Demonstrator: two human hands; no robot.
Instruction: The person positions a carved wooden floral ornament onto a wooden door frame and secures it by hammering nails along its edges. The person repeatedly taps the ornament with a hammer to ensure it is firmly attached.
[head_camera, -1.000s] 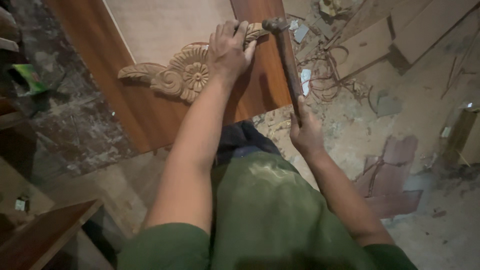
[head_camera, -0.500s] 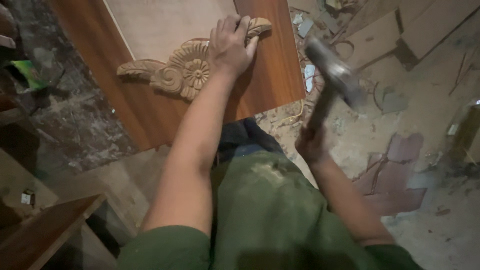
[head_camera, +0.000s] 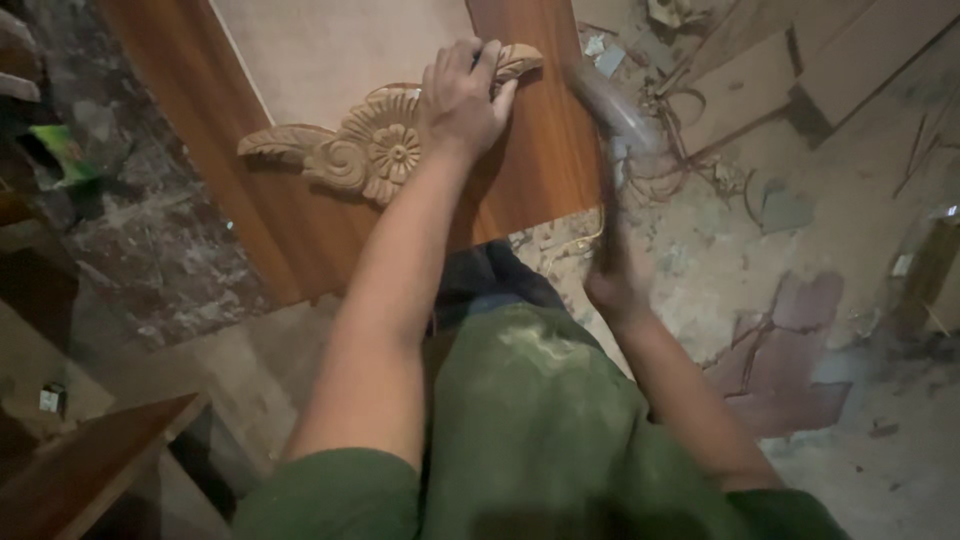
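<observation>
Hammer (head_camera: 612, 110) (blurred) hangs right of the carving (head_camera: 375, 145); right hand (head_camera: 615, 285) fingers wrap its handle, left hand (head_camera: 462, 98) spreads flat, pinning the carving's right tip on the board (head_camera: 540, 170).

Small box (head_camera: 50, 398): pale, squarish, with a dark printed face, on the floor far down-left of my fingers.
Signs, screens: none visible.

A carved ornament (head_camera: 370, 150) lies on a wooden panel (head_camera: 530, 170), with the left hand (head_camera: 465, 100) pressed on its right part. To the right, the right hand (head_camera: 615, 285) holds a hammer (head_camera: 612, 105) over the panel's right edge. Board scraps (head_camera: 800, 70) lie on the floor (head_camera: 800, 230) farther right.
</observation>
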